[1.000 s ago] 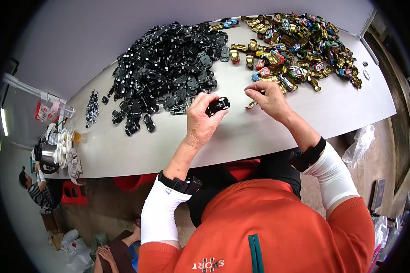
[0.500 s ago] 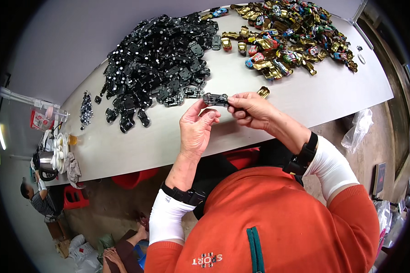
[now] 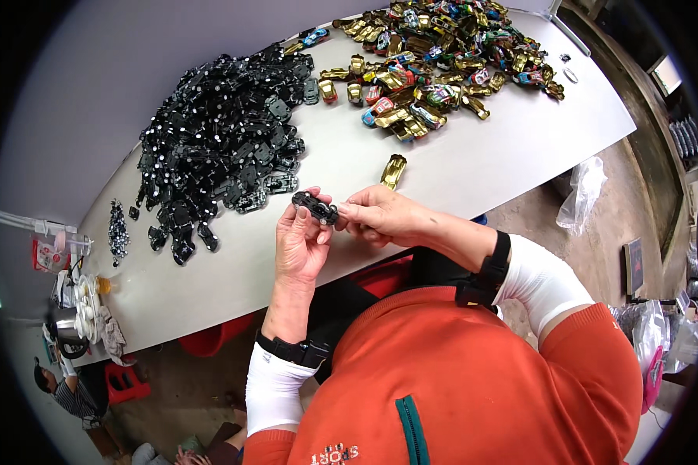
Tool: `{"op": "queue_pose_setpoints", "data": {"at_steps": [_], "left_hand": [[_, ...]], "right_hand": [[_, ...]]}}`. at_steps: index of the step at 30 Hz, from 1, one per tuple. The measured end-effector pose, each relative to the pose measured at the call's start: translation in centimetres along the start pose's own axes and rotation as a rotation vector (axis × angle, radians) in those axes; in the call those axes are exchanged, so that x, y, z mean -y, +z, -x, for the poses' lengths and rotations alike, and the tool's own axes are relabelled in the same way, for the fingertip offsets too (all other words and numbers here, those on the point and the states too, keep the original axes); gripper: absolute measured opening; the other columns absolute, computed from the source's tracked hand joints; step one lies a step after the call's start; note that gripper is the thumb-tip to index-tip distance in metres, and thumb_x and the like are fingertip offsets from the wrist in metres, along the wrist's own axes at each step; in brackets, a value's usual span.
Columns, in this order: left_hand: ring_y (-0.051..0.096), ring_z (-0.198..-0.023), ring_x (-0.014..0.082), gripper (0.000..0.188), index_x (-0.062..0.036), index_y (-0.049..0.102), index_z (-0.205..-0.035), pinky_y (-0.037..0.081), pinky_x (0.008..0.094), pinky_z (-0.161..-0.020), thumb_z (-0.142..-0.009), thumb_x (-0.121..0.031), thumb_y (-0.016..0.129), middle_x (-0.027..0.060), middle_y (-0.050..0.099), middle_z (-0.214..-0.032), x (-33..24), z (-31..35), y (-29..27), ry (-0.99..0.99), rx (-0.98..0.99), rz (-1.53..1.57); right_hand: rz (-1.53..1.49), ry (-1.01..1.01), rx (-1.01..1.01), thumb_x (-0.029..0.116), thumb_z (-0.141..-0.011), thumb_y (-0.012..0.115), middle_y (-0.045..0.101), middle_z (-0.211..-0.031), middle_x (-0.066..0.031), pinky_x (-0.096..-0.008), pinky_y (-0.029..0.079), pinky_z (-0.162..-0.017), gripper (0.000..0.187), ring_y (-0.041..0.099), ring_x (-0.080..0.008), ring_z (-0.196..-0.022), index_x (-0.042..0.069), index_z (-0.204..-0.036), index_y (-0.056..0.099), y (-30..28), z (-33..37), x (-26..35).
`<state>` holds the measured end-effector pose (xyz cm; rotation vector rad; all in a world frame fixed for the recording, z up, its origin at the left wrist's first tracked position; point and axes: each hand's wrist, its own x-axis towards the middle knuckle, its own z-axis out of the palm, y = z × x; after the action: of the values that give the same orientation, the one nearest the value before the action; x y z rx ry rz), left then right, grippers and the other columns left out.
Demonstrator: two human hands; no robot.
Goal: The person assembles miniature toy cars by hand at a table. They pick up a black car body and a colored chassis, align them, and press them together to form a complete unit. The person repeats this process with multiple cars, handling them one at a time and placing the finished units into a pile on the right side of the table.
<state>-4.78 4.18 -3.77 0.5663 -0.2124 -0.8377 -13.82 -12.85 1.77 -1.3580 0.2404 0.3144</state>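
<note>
A black toy car chassis (image 3: 315, 208) with small wheels is gripped by its left part between the thumb and fingers of my left hand (image 3: 296, 244). My right hand (image 3: 380, 215) is closed, its thumb and forefinger pinched at the chassis's right end; whether a small part sits between them is hidden. Just beyond my right hand, a gold toy car body (image 3: 393, 172) lies alone on the table. A big heap of black toy car chassis (image 3: 225, 132) is at the left, and a heap of gold and coloured toy car bodies (image 3: 434, 70) at the far right.
The white table (image 3: 520, 155) has a curved-looking edge close to my body. A small pile of tiny dark and silvery parts (image 3: 118, 232) lies at its left. Cups and a pot (image 3: 71, 335) stand at the left end. A red stool (image 3: 126, 383) is on the floor; another person (image 3: 74, 391) is beyond.
The view has shifted, and both hands have come nearer to my body with the chassis. My left hand now wraps it more fully, and the lone gold body shows clear of my right hand.
</note>
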Motion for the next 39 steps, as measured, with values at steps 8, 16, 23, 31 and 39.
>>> {"op": "queue_pose_setpoints", "data": {"at_steps": [8,16,23,31,39], "left_hand": [[0.060,-0.079,0.0153,0.032,-0.0008,0.055,-0.114,0.046,0.0267,-0.055,-0.088,-0.018,0.061,0.0153,0.062,-0.105,-0.2,0.5,-0.3,-0.088,0.044,-0.024],[0.061,-0.088,0.0192,0.036,0.0000,0.055,-0.116,0.050,0.0310,-0.069,-0.087,-0.019,0.062,0.0158,0.058,-0.114,0.8,0.9,0.7,-0.077,0.106,-0.080],[0.059,-0.091,0.0144,0.031,-0.0016,0.061,-0.109,0.051,0.0267,-0.078,-0.080,-0.007,0.069,0.0072,0.055,-0.115,1.2,1.1,2.0,0.078,0.000,-0.517],[0.061,-0.093,0.0238,0.029,0.0089,0.054,-0.109,0.052,0.0328,-0.080,-0.088,-0.011,0.058,0.0196,0.059,-0.106,0.6,1.2,0.9,-0.067,0.015,-0.106],[0.059,-0.096,0.0291,0.040,0.0115,0.048,-0.115,0.053,0.0342,-0.083,-0.089,-0.018,0.058,0.0220,0.057,-0.108,0.7,1.4,0.4,-0.131,0.110,0.245]], "right_hand": [[0.738,-0.244,-0.541,0.019,-0.076,0.069,0.064,-0.075,-0.0167,-0.0371,0.047,-0.065,0.022,0.061,-0.0318,-0.070,0.000,-0.086,0.065,-10.8,1.1,-1.4],[0.682,-0.279,-0.588,0.009,-0.077,0.065,0.061,-0.062,-0.0154,-0.0340,0.049,-0.049,0.015,0.063,-0.0202,-0.053,-0.005,-0.076,0.059,-6.3,-1.1,-0.2],[0.645,-0.291,-0.399,0.006,-0.078,0.062,0.058,-0.066,-0.0083,-0.0271,0.046,-0.043,0.015,0.061,-0.0142,-0.051,-0.005,-0.073,0.053,-3.4,-1.0,2.3],[0.200,-0.306,-0.075,0.013,-0.077,0.069,0.058,-0.069,-0.0038,-0.0216,0.042,-0.045,0.024,0.053,-0.0075,-0.053,-0.007,-0.089,0.062,-1.8,-0.5,2.9],[0.401,-0.413,-0.163,0.008,-0.073,0.075,0.049,-0.069,0.0066,-0.0180,0.034,-0.051,0.031,0.040,-0.0012,-0.060,0.003,-0.103,0.067,-0.8,-1.5,1.3]]}}
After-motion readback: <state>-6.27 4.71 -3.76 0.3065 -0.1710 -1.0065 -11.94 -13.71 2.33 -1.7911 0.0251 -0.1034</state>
